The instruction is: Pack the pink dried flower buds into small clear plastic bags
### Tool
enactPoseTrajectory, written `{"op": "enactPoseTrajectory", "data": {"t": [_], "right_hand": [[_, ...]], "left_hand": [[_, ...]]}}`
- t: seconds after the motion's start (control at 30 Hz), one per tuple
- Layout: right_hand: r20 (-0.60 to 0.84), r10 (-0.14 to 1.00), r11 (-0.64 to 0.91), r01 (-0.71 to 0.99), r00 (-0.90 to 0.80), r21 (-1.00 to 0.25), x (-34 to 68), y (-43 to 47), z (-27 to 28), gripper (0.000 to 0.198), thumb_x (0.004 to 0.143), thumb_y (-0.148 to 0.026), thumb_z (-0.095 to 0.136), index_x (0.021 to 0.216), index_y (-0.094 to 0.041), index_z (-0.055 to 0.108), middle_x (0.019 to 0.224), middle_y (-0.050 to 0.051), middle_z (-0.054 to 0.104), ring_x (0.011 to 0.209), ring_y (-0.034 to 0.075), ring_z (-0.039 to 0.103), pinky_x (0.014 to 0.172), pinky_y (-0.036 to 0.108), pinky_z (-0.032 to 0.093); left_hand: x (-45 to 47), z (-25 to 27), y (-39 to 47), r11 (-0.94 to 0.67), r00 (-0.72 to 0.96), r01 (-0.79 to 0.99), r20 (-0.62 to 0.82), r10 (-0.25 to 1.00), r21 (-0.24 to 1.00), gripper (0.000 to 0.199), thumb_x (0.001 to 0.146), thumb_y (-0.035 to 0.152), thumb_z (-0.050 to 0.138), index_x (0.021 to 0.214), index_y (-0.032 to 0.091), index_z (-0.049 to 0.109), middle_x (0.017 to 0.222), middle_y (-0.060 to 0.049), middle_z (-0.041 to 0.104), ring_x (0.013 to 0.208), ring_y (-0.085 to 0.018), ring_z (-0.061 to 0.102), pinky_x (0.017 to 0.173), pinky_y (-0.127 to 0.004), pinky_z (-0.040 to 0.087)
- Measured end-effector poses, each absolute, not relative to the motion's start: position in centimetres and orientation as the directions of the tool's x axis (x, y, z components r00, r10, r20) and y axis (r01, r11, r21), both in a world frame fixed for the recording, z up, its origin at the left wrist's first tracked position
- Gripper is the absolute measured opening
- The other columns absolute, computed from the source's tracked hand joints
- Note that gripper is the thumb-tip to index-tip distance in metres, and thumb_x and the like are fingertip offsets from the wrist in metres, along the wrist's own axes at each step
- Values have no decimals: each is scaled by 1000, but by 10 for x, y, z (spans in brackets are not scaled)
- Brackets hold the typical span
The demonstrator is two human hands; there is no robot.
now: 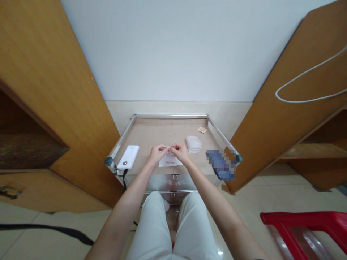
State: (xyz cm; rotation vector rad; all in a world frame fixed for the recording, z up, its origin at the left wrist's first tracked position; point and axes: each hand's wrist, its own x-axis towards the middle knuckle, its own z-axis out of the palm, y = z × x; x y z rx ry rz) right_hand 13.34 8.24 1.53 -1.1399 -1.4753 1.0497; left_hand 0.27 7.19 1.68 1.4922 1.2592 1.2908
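Left hand [157, 154] and right hand [181, 152] pinch the bag [163, 162] along its top. Its red print [170, 162] is illegible. The card [202, 130] is unreadable.

Print [170, 162] on plastic bag [163, 163] too small to read; red stool [303, 219] cut off at right edge

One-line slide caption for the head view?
Left hand and right hand pinch a thin translucent piece beside a whitish stack on a metal-edged table.

The left forearm [131, 202] and right forearm [213, 195] stretch from the near side toward the middle, converging. The left hand [156, 153] and right hand [182, 152] curl inward, fingertips [166, 148] pinched close together.
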Motion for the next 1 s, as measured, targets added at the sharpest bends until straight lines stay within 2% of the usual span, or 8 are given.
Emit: {"op": "enactPoseTrajectory", "data": {"t": [0.23,0.53,0.63,0.77,0.87,1.0], "right_hand": [[90,958,113,70,-272,-991,151,77,27,23,58,-34,61,60,-12,63,51,1,58,42,7,45,43,20,36],[64,918,112,101,-391,-989,160,76,33,33,57,-43,64,65,-11,67,51,1,58,46,7,44,47,21,35],[84,925,129,97,-371,-987,158,77,30,34,58,-45,62,64,-11,66,49,0,56,45,7,44,46,21,34],[91,945,114,57,-315,-992,155,78,26,36,59,-47,61,66,-12,66,47,0,55,42,7,44,44,21,36],[67,965,61,-30,-255,-998,153,79,25,40,58,-48,61,74,-12,65,54,2,59,41,8,47,42,21,39],[59,988,43,-114,-141,-993,150,81,21,41,58,-49,61,75,-12,63,65,5,63,39,7,47,39,22,40]], "left_hand": [[-8,21,70,-134,68,181,124,990,974,23,58,36,63,64,13,66,63,-5,67,56,-13,57,54,-23,41],[-20,18,74,-46,121,242,17,992,969,33,58,41,63,71,11,68,68,-7,68,61,-15,59,59,-25,44],[-22,16,74,-45,129,189,21,991,981,42,58,47,61,74,9,67,69,-8,68,61,-15,59,59,-26,45],[-20,15,70,-26,138,36,20,990,999,51,61,53,56,85,8,65,74,-9,68,62,-14,60,62,-27,46],[-18,11,63,-3,171,-26,8,985,1000,53,58,50,61,93,10,61,82,-9,67,64,-14,60,61,-27,46],[-14,-1,54,65,282,-28,-55,958,997,48,57,45,65,90,10,59,79,-9,67,67,-15,62,61,-25,47]]}}
